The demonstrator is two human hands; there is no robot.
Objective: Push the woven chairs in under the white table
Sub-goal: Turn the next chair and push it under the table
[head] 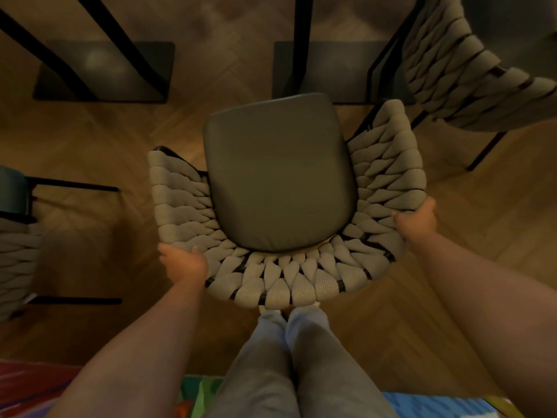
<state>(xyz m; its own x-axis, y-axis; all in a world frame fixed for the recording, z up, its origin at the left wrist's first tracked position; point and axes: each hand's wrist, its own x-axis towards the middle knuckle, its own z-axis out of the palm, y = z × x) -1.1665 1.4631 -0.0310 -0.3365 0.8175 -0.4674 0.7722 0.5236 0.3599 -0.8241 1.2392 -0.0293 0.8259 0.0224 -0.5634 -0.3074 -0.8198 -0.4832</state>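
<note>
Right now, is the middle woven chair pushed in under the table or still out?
Out. The chair's whole seat cushion shows uncovered; no tabletop overlaps it. Both hands hold its backrest.

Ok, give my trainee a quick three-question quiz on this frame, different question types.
1. True or false: both hands grip the woven chair with the dark grey cushion.
2. The left hand holds the chair's: A) cushion B) woven backrest rim C) leg.
3. Fill in: a second woven chair stands at the frame's upper ____.

Key: 1 true, the right hand grips too; 2 B; 3 right.
</note>
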